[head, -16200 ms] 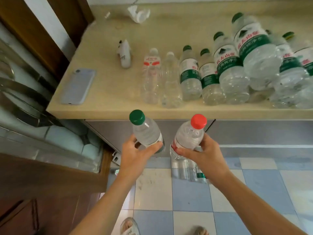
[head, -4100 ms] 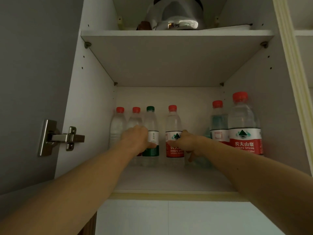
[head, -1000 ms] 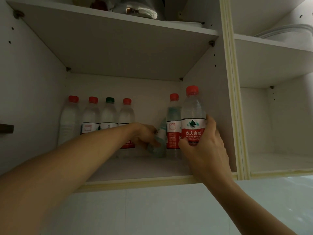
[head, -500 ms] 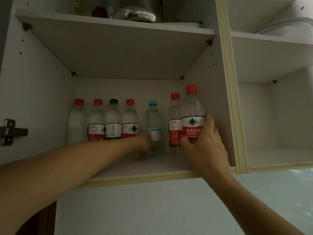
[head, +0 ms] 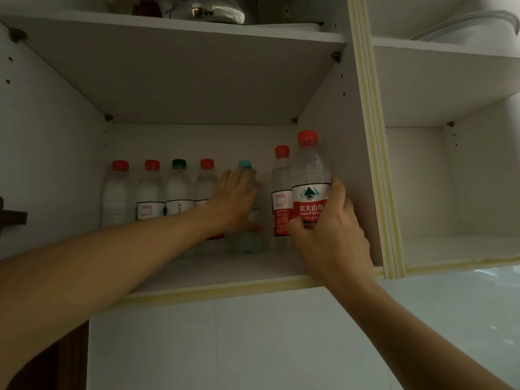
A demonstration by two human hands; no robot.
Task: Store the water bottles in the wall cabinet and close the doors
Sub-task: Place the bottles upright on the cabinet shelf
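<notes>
1. Wall cabinet (head: 368,153) — doors open, lower left compartment in use; upper shelf holding dim, unreadable items; lower right compartment beside it, past the divider.
2. Shelf floor (head: 225,271) of that compartment: bare strip along the near edge, bottles ranked along the far wall.
3. Back row of bottles (head: 146,192) — four upright, touching or nearly so, three red caps and one dark green, filling the far left.
4. Large red-label bottle (head: 311,190): upright, long axis vertical, nearest of all, just beside the right wall and partly in front of a second red-capped bottle (head: 281,192).
5. Right hand (head: 329,235) wrapped round the lower half of the large red-label bottle — thumb on the label's left, fingers round the right side; clearly the nearer hand to it, coming from below and near.
6. Left hand (head: 235,198) reaching farther in, fingers spread fairly straight against the blue-capped bottle (head: 247,218); pressing or steadying rather than gripping, as far as visible.
7. Blue-capped bottle upright, standing between the row and the red pair.
8. Judged next: push the large bottle straight back, away and slightly up from the wrist; little room rightward, wall close. Doors not yet shut.
</notes>
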